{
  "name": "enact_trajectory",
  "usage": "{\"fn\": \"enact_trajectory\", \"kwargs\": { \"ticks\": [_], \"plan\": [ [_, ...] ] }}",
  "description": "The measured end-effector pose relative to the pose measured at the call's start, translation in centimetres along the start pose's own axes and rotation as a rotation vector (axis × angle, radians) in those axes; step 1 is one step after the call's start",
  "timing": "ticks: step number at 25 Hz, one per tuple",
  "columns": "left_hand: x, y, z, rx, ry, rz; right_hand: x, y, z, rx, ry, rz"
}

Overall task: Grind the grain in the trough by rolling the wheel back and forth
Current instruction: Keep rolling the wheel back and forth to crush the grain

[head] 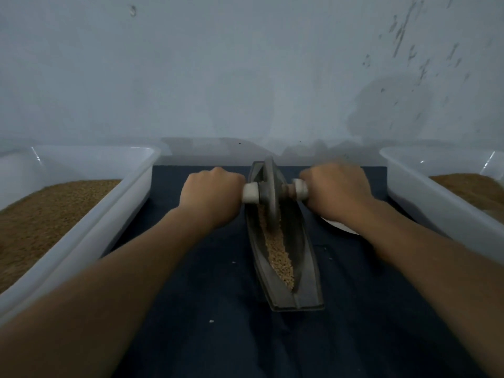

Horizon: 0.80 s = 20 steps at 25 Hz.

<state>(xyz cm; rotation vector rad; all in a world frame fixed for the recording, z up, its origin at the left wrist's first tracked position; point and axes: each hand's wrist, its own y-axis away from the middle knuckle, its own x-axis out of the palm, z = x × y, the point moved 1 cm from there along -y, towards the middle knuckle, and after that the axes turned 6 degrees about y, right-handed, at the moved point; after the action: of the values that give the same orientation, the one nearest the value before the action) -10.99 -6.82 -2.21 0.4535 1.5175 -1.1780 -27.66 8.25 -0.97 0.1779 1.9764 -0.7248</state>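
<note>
A narrow boat-shaped metal trough (309, 271) lies lengthwise on a dark cloth, running away from me. Tan grain (281, 259) fills its groove from the middle to the near end. A grey metal wheel (270, 195) stands upright in the far half of the trough, on an axle with white handle ends (251, 193). My left hand (211, 190) is closed around the left handle, and my right hand (336, 188) is closed around the right handle. Both arms are stretched forward. The wheel's lower rim sits in the grain.
A white plastic tub (81, 241) of brown grain stands on the left, another white tub (436, 211) with grain on the right. A third pale tub (207, 150) sits behind against the wall. A white dish edge (341, 227) shows under my right wrist. Stray grains lie on the cloth (218, 309).
</note>
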Motion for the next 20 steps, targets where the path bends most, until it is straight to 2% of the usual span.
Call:
{"fn": "enact_trajectory", "kwargs": {
  "ticks": [5, 9, 11, 15, 17, 20],
  "plan": [
    [-2.3, 5.4, -0.8, 0.185, -0.134, -0.187, -1.1, 7.6, -0.8, -0.071, 0.041, -0.206],
    [-0.8, 3.9, -1.0, 0.091, -0.146, -0.101, 0.0, 5.6, -0.6, -0.037, 0.028, -0.116],
    [0.0, 1.1, -0.9, 0.039, -0.135, -0.097, 1.3, 2.6, -0.3, 0.035, -0.055, -0.07],
    [-0.7, -1.6, -0.7, 0.03, -0.125, -0.013, 1.1, 0.3, 0.0, 0.089, -0.099, 0.014],
    [-0.9, 0.4, -0.7, 0.072, -0.099, -0.03, 0.6, 2.4, -0.3, 0.054, -0.062, -0.001],
    [-1.9, 5.1, -1.0, 0.19, -0.09, -0.143, -1.3, 6.7, -0.6, -0.079, 0.064, -0.152]
  ]
}}
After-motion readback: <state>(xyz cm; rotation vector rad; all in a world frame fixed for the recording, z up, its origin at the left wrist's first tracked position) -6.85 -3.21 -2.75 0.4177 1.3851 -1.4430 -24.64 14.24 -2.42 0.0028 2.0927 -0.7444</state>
